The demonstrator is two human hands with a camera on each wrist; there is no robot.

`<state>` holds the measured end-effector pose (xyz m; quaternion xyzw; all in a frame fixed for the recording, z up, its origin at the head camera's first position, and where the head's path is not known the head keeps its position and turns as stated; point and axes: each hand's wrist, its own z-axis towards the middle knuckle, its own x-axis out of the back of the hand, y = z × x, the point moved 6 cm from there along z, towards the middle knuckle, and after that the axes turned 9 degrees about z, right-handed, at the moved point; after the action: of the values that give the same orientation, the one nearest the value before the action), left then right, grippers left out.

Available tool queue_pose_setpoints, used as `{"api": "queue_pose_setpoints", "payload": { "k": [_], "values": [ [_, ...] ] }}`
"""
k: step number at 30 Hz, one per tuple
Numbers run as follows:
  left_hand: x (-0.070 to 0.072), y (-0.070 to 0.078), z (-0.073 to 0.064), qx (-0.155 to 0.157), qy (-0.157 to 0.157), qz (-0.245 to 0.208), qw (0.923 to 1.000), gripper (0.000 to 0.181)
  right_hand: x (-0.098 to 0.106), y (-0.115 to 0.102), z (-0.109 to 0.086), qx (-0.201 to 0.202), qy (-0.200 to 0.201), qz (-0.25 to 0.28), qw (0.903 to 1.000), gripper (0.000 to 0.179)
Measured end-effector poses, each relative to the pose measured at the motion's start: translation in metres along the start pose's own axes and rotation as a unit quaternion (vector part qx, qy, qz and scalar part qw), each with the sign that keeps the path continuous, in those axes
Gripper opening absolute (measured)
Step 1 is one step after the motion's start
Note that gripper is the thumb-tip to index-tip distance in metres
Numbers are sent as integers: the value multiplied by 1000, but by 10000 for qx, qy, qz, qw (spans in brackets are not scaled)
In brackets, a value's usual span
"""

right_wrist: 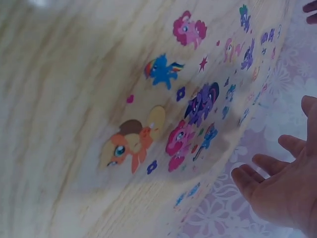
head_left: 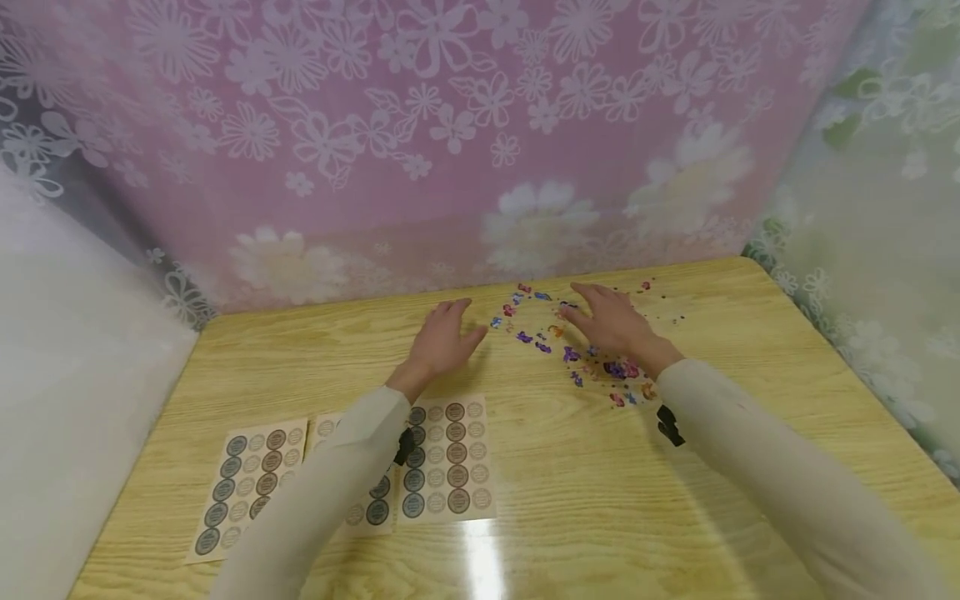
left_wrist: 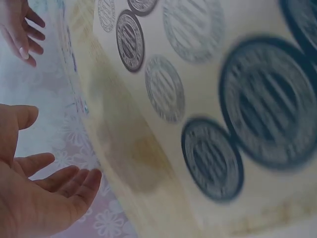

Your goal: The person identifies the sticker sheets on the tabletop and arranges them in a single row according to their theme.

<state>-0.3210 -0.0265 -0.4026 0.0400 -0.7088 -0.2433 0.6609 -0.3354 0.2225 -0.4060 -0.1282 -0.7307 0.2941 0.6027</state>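
My left hand (head_left: 444,340) hovers over the table beyond the sheets of round labels (head_left: 447,458), its fingers relaxed and holding nothing. In the left wrist view the same hand (left_wrist: 44,196) shows its loosely bent fingers and spread thumb beside a sheet (left_wrist: 163,89) of dark and pale printed circles. Over the scattered colourful pony stickers (head_left: 572,354) is my right hand (head_left: 613,323), also with nothing in it. The right wrist view shows that hand (right_wrist: 285,183) apart from the stickers, among them an orange pony (right_wrist: 129,146) and a blue one (right_wrist: 162,70). Part of the stickers is hidden under the right hand and forearm.
The wood-grain table (head_left: 570,500) meets a pink floral curtain (head_left: 420,192) at its back edge. Another label sheet (head_left: 247,483) lies at the left; my left sleeve covers part of the middle sheet (head_left: 371,512). Pale floral fabric (head_left: 885,250) hangs along the right side.
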Motion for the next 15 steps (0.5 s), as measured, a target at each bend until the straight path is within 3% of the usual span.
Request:
{"api": "queue_pose_setpoints", "payload": {
  "k": [4,8,15],
  "values": [
    [-6,-2,7,284,-59,-561,9980,62,-4,-1,10,82,-60,125,9999,66],
    [-13,-2,12,629,-118,-836,9944,62,-10,-5,23,207,-263,82,9994,63],
    [-24,7,22,1097,-249,-442,9927,63,-22,-10,48,638,-364,-226,9970,56]
  ]
}}
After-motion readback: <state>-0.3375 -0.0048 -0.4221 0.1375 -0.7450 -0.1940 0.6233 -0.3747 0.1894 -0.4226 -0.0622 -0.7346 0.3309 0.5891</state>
